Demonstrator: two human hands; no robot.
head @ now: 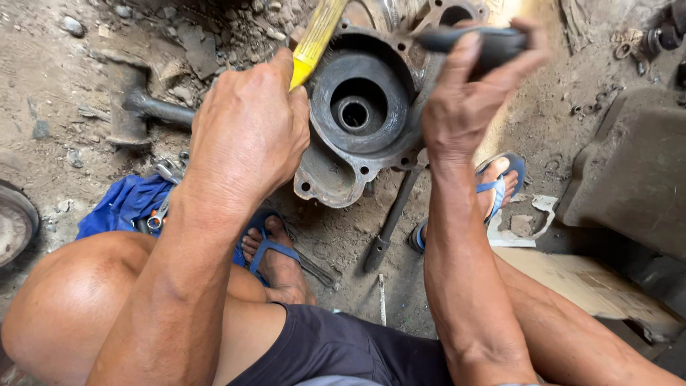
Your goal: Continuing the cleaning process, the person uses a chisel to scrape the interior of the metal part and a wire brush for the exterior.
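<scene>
The person squats on the dirt floor (64, 64), bare knees nearest the camera, feet in blue sandals (271, 246). Left of the left hand (246, 132) lie a blue cloth (125, 204) with pliers and a sledgehammer (136, 107). That hand is clenched round a yellow-handled brush (314, 36), bristles hidden beyond the knuckles. Just right of it stands the round cast-metal housing (361, 114), tilted toward the person, its bore open. The right hand (464, 100) is pinched on a black handle (475, 43) at the housing's upper rim. Below this hand a dark bar (389, 221) lies on the floor. The housing seems propped only loosely; a hard push could likely tip it onto the toes.
</scene>
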